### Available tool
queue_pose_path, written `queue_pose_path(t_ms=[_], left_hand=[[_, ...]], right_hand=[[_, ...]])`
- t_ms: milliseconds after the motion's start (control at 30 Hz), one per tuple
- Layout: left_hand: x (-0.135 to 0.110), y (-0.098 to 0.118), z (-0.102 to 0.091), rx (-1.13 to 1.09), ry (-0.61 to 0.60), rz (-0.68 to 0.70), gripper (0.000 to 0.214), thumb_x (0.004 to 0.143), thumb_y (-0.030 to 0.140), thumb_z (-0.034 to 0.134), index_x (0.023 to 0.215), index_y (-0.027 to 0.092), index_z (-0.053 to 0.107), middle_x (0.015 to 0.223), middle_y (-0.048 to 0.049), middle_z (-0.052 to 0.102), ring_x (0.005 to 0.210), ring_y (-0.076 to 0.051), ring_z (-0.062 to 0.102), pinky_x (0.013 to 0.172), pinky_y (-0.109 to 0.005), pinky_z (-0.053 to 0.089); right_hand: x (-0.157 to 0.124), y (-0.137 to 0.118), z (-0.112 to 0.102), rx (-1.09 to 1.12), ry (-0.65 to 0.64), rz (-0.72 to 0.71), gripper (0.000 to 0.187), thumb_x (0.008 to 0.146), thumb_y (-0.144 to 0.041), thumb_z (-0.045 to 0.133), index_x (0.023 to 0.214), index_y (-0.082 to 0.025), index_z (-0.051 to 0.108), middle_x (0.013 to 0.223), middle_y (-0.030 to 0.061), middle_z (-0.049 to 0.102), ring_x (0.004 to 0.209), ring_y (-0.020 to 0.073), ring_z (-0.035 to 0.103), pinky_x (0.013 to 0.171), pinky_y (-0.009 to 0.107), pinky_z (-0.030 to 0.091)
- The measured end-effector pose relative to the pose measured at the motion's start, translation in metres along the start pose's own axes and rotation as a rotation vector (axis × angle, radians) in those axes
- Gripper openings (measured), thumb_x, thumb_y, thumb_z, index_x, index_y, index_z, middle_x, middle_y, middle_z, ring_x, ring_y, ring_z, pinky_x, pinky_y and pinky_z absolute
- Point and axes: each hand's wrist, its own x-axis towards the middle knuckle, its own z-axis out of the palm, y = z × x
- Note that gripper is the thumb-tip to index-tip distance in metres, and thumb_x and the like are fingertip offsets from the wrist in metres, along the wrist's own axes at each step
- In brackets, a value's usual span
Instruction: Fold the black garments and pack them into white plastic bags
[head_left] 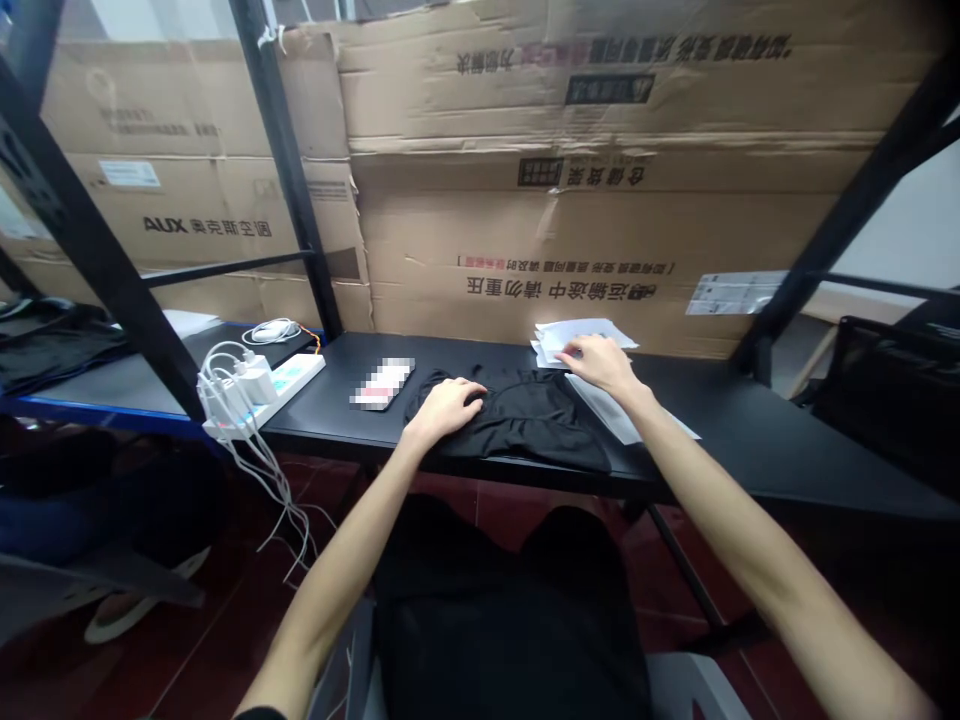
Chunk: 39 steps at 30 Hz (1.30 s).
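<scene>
Two open grips | left [442, 410]: black cloth [536, 425] | right [596, 362]: white papers [585, 335]

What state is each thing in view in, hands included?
Left hand: palm down on the garment
Right hand: palm down on the papers
Black garment: spread out, creased
Papers: loose, uneven stack
White sheet: flat, partly under the right forearm
Phone: lying flat, face blurred out
Power strip: chargers plugged in, cables hanging down
Cardboard boxes: stacked, creased, print upside down
</scene>
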Motion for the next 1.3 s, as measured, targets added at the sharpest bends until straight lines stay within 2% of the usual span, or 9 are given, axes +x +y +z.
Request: queue_pose_path(t_ms=[100,233,400,567,667,833,967,1133,1300], left_hand=[[0.031,-0.012,-0.011,-0.012,0.005,-0.02,0.038,0.107,0.028,0.054,0.138,0.024,0.076,0.137,-0.0084,0.078,0.126,-0.027,0.073,0.117,-0.04,0.054],[0.077,-0.028,-0.012,0.06,-0.079,-0.081,0.042,0.106,0.028,0.056,0.144,0.019,0.071,0.151,-0.0156,0.068,0.139,-0.031,0.066,0.121,-0.043,0.05],[0.099,-0.045,-0.004,0.042,-0.147,-0.103,0.036,0.094,0.03,0.073,0.128,0.019,0.079,0.137,-0.0151,0.076,0.127,-0.031,0.073,0.112,-0.04,0.056],[0.099,-0.056,-0.006,-0.019,-0.1,-0.079,0.033,0.091,0.026,0.075,0.123,0.023,0.079,0.124,-0.0088,0.081,0.119,-0.027,0.076,0.104,-0.035,0.059],[0.097,-0.058,-0.011,-0.055,-0.061,-0.048,0.029,0.093,0.03,0.072,0.121,0.024,0.08,0.121,-0.0073,0.081,0.116,-0.025,0.076,0.103,-0.034,0.059],[0.087,-0.053,-0.024,-0.104,0.009,0.07,0.024,0.092,0.032,0.072,0.112,0.022,0.081,0.112,-0.007,0.082,0.109,-0.026,0.076,0.103,-0.036,0.058],[0.072,-0.043,-0.036,-0.048,0.033,0.152,0.022,0.089,0.025,0.072,0.11,0.023,0.081,0.113,-0.0062,0.081,0.109,-0.025,0.075,0.103,-0.035,0.057],[0.052,-0.032,-0.04,0.083,0.023,0.224,0.021,0.091,0.019,0.067,0.105,0.025,0.082,0.114,-0.0054,0.08,0.11,-0.025,0.073,0.11,-0.038,0.052],[0.037,-0.035,-0.032,0.167,-0.049,0.252,0.021,0.092,0.019,0.068,0.104,0.027,0.083,0.119,-0.0048,0.08,0.122,-0.027,0.069,0.123,-0.044,0.041]], right_hand=[[-0.006,-0.004,0.005,-0.009,-0.089,-0.037,0.034,0.102,-0.048,0.064,0.1,-0.022,0.085,0.107,0.0159,0.083,0.106,0.0372,0.072,0.09,0.046,0.052],[-0.009,-0.005,0.014,-0.019,-0.204,-0.017,0.034,0.099,-0.05,0.069,0.111,-0.022,0.085,0.116,0.0165,0.083,0.117,0.041,0.069,0.095,0.048,0.05],[-0.008,-0.004,0.02,0.089,-0.236,0.065,0.026,0.098,-0.046,0.073,0.108,-0.024,0.082,0.119,0.014,0.082,0.124,0.0411,0.063,0.098,0.049,0.046],[-0.006,0.003,0.025,0.166,-0.218,0.106,0.017,0.088,-0.04,0.077,0.096,-0.025,0.076,0.111,0.0121,0.08,0.117,0.0411,0.063,0.093,0.05,0.048],[-0.008,0.006,0.025,0.216,-0.198,0.071,0.017,0.085,-0.035,0.073,0.099,-0.025,0.072,0.112,0.012,0.08,0.114,0.0396,0.065,0.094,0.05,0.047],[-0.021,0.004,0.016,0.268,-0.081,0.026,0.026,0.084,-0.031,0.063,0.108,-0.023,0.069,0.113,0.0124,0.079,0.114,0.0367,0.067,0.099,0.05,0.043],[-0.04,-0.003,0.003,0.278,-0.012,-0.026,0.021,0.086,-0.031,0.06,0.103,-0.024,0.068,0.109,0.01,0.079,0.109,0.0341,0.068,0.1,0.049,0.04],[-0.069,-0.012,-0.01,0.22,-0.002,-0.108,0.018,0.086,-0.022,0.057,0.1,-0.025,0.068,0.11,0.0085,0.081,0.11,0.0325,0.068,0.105,0.052,0.036],[-0.085,-0.017,-0.016,0.162,-0.039,-0.212,0.024,0.086,-0.015,0.054,0.102,-0.026,0.068,0.113,0.0076,0.082,0.113,0.0311,0.069,0.108,0.053,0.033]])
